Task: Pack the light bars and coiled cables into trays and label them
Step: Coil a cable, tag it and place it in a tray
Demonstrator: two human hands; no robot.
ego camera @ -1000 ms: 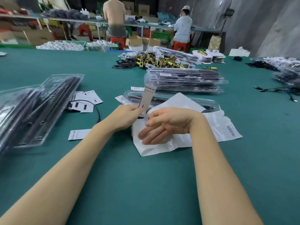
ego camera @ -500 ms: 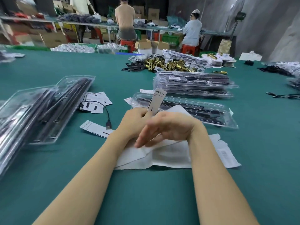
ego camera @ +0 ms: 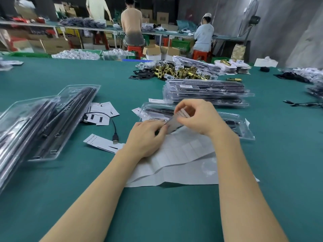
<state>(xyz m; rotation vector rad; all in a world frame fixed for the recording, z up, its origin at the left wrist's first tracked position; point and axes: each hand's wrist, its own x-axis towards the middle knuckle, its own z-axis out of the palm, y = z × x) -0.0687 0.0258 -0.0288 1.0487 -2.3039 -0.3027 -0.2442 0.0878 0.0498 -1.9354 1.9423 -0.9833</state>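
In the head view, both hands met over the middle of the green tabletop (ego camera: 174, 215). The left hand (ego camera: 145, 137) pinched the near end of a narrow label (ego camera: 176, 122), and the right hand (ego camera: 197, 117) pinched its far end from above, so each grip was closed on the label. The strip was blurred, and whether its backing was already off could not be told. A white backing sheet (ego camera: 181, 158) lay creased under the wrists. Just beyond the hands lay a clear tray (ego camera: 232, 124) holding dark bars, with a stack of finished trays (ego camera: 206, 92) behind it. Open trays of bars (ego camera: 52, 123) sat well to the left, with loose cards (ego camera: 101, 113) and a USB cable (ego camera: 114, 135) between.

The step appeared to be labelling the near tray. To do it well, the person would likely keep the label taut between both grips, square it to the tray's long edge, touch one end down first, then smooth toward the other to avoid bubbles or skew.
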